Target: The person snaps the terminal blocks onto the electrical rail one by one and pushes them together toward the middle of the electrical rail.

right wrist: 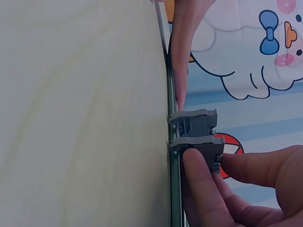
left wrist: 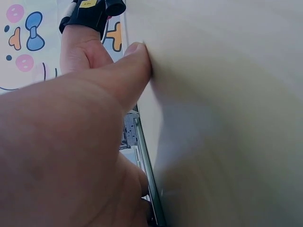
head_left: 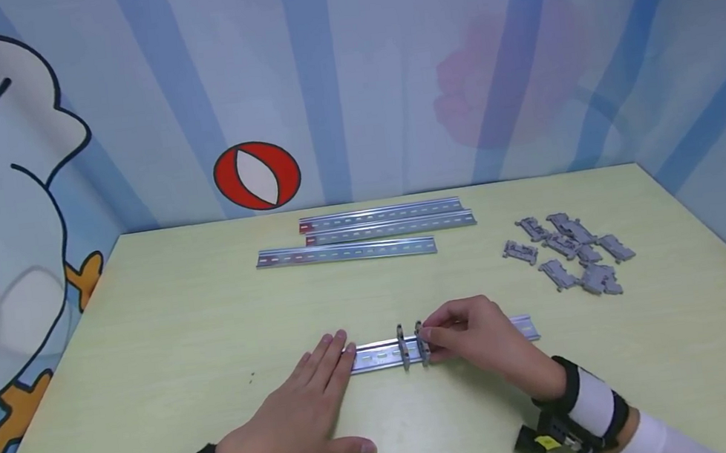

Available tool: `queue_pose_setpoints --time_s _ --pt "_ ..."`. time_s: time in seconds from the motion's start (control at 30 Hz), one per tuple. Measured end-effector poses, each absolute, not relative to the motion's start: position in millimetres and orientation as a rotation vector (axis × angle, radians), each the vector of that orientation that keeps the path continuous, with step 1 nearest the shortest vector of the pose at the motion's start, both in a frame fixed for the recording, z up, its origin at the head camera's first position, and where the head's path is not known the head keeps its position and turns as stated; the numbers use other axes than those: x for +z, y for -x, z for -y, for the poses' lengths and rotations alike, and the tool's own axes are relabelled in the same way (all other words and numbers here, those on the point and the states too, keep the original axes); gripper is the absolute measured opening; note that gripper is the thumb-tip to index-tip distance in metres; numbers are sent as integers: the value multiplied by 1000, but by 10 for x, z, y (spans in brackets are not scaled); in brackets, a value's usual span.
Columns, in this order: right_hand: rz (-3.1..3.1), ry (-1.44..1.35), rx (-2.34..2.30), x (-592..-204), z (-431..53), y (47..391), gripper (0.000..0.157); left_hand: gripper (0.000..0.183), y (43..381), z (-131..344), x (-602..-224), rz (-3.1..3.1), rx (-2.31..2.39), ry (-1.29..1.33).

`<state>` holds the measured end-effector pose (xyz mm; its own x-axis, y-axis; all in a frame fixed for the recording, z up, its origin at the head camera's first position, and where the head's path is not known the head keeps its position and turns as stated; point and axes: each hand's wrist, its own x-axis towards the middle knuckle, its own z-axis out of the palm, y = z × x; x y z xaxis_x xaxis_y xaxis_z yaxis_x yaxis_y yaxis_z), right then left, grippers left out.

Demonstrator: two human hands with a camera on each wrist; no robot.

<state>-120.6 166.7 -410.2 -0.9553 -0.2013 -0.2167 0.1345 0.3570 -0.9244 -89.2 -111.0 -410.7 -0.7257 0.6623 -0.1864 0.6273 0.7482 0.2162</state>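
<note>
A slotted metal DIN rail (head_left: 378, 356) lies across the table in front of me. My left hand (head_left: 297, 413) rests on its left end with straight fingers, the thumb spread out on the table. Two grey DIN-rail end brackets stand upright on the rail, side by side with a small gap. My right hand (head_left: 483, 340) pinches the right one, end bracket (right wrist: 208, 150), between thumb and fingers. The left one, end bracket (head_left: 403, 347), stands untouched. Part of the rail is hidden behind the right hand, and its right end shows beyond.
Three more metal rails (head_left: 346, 251) lie near the back edge of the table. A loose heap of grey end brackets (head_left: 563, 245) lies at the back right. Printed cloth walls (head_left: 365, 69) rise behind and at both sides of the table (head_left: 178, 315).
</note>
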Motion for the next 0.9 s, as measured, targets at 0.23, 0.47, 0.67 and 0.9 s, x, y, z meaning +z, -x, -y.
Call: queue_pose_setpoints --time_s 0.23,0.47,0.67,0.9 --pt "-2328 97 -1627 -4106 -1625 1207 18 112 889 1094 -4110 -2702 174 -1005" --pt "-2334 117 -1629 -4117 -1579 1210 17 111 885 1096 -4117 -2709 171 -1011" --pt "-2330 126 -1639 -4115 -1538 1215 16 111 888 1103 -4126 -2712 162 -1015" --pt "-2342 146 -1621 -4124 -1502 1226 15 111 877 1107 -4119 -2721 170 -1027"
